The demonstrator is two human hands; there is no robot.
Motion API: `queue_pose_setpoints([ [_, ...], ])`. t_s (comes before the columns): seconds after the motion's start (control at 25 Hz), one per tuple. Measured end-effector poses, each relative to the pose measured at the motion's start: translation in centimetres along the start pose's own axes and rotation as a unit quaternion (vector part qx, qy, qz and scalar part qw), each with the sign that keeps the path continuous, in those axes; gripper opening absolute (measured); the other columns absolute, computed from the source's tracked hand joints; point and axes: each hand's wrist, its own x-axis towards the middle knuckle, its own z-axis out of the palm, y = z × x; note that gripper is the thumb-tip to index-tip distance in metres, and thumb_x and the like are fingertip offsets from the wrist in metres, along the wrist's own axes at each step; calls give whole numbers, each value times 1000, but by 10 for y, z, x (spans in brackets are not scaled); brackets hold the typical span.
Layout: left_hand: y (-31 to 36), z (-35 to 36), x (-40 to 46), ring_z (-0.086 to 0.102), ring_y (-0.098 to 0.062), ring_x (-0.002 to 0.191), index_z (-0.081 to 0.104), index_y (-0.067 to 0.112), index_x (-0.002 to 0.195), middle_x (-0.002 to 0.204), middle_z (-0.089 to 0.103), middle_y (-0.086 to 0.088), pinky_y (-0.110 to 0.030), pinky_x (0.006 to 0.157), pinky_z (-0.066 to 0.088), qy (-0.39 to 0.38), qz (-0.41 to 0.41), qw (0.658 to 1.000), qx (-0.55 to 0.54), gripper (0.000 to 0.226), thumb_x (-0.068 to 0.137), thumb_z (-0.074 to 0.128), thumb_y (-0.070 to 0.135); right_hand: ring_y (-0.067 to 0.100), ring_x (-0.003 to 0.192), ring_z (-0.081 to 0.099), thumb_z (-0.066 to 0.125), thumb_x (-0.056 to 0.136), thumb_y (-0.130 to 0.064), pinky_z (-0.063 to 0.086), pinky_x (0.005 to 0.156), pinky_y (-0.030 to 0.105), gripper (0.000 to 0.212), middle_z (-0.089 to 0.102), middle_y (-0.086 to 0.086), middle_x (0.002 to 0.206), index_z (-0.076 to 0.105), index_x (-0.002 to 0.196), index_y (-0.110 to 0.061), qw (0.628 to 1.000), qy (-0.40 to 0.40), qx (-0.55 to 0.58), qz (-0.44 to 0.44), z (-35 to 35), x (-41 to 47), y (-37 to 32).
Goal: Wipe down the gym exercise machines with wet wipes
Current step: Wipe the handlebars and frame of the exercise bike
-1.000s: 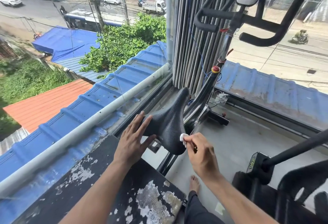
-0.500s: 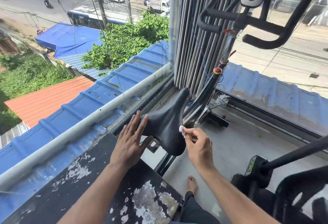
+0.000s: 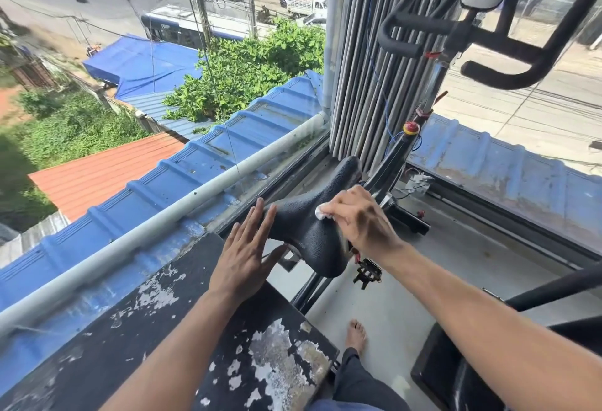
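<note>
Beside the window, right hand (image 3: 365, 221) presses a wet wipe (image 3: 322, 213) on the saddle (image 3: 306, 231); left hand (image 3: 247, 247) lies open against it; handlebars (image 3: 488, 52) seemingly remain.

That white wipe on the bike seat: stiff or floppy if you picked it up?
Probably floppy: the wipe is bunched under the right hand. Likely light, since fingertips alone hold it. Being wet, it may cling to the saddle.

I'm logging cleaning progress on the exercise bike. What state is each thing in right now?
saddle: mounted on the bike, level, being wiped on top.
wet wipe: bunched up, pressed on the saddle under the right fingers.
right hand: closed on the wipe, blurred.
left hand: open, flat, fingers against the saddle's left edge.
handlebars: untouched.
pedal: free, nothing on it.
</note>
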Motion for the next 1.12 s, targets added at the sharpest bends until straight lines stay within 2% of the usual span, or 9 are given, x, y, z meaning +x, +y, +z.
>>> queue_pose_setpoints([
  [0.16, -1, -1, -6, -4, -6, 160, -10, 49, 162, 172, -14, 20, -46, 131, 14, 2, -13, 1000, -3, 78, 97, 16, 83, 25, 73, 56, 62, 97, -5, 57, 65, 44, 16, 57, 9, 84, 75, 107, -5, 998, -25, -20, 50, 3, 26, 9],
  [0.28, -4, -1, -4, -3, -5, 160, -9, 47, 163, 172, -14, 21, -47, 130, 18, 1, -10, 1000, 1, 78, 97, 16, 81, 15, 76, 45, 57, 99, -4, 49, 68, 33, 21, 49, 3, 85, 71, 114, -9, 994, -90, 26, -48, 2, -7, -27],
  [0.36, -4, 0, -2, -3, -4, 160, -9, 46, 163, 171, -15, 22, -47, 130, 19, 2, -6, 1000, 0, 77, 99, 19, 79, 12, 79, 42, 56, 99, -3, 44, 70, 26, 25, 48, 1, 88, 69, 119, -11, 984, -140, 31, -104, -5, -15, -21],
  [0.52, -5, 1, -4, -2, -4, 160, -7, 45, 164, 172, -11, 20, -47, 129, 20, 5, -5, 1000, -12, 74, 102, 24, 72, 18, 74, 50, 62, 95, 1, 49, 64, 30, 26, 54, 3, 82, 72, 117, -10, 992, -108, -45, -50, -2, 27, 30],
  [0.64, -2, 0, -4, 2, -7, 161, -4, 42, 165, 174, -5, 16, -47, 129, 21, 8, -6, 1000, -5, 75, 103, 23, 72, 26, 81, 49, 47, 100, -1, 49, 76, 37, 25, 55, 11, 89, 69, 110, -3, 983, -135, -122, 14, 8, 67, 50],
  [0.76, -7, -3, -10, -3, -5, 160, -5, 44, 165, 173, -9, 19, -46, 131, 13, -1, -41, 999, 21, 76, 100, 19, 76, 29, 84, 47, 42, 93, 4, 49, 85, 46, 18, 45, 15, 92, 61, 97, 3, 980, -179, -87, 22, 20, 75, 23],
  [0.92, -14, -8, -29, -21, -3, 156, -14, 46, 162, 170, -22, 18, -47, 131, -3, -27, -92, 993, 61, 79, 95, 12, 79, 30, 85, 53, 45, 93, 4, 52, 86, 46, 23, 47, 14, 98, 65, 105, 3, 985, -169, -20, 1, 37, 57, -20],
  [1.04, -12, -11, -35, -20, -7, 158, -20, 48, 159, 170, -24, 17, -49, 130, -4, -30, -118, 989, 80, 80, 93, 7, 83, 29, 105, 56, 44, 97, 1, 50, 101, 43, 32, 54, 16, 110, 69, 117, -2, 980, -199, -2, -4, 48, 81, -37],
  [1.12, -11, -12, -35, -22, -8, 157, -25, 50, 157, 168, -27, 17, -50, 130, -5, -33, -128, 988, 79, 80, 91, 4, 84, 27, 107, 54, 43, 99, -1, 49, 100, 42, 34, 56, 13, 110, 70, 119, -5, 974, -219, 8, -55, 45, 88, -47],
])
